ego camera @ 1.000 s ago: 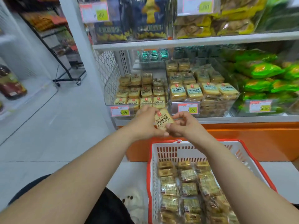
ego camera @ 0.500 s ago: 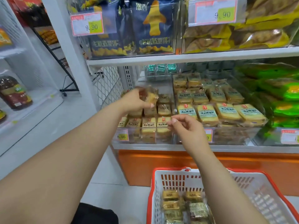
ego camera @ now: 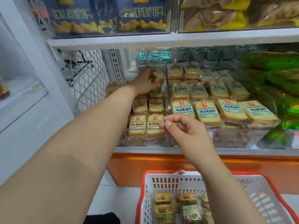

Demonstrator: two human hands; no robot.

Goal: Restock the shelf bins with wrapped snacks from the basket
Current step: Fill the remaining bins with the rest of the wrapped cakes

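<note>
Yellow snacks already fill most of the clear left bin (ego camera: 142,139), the left hand (ego camera: 146,82) grips 1 wrapped snack (ego camera: 159,76) over its back row, the right hand (ego camera: 182,128) hangs loosely curled and empty, and the basket (ego camera: 163,177) holds plenty more.

Both forearms are bare from wrist to the frame edge, with no sleeves, watch, bracelet or rings showing. The left hand (ego camera: 146,81) and right hand (ego camera: 182,129) wear no gloves. The right thumbnail is short and unpainted. Left of the white basket (ego camera: 146,199) with its red rim, a patch of black clothing (ego camera: 103,218) shows at the bottom edge.
</note>
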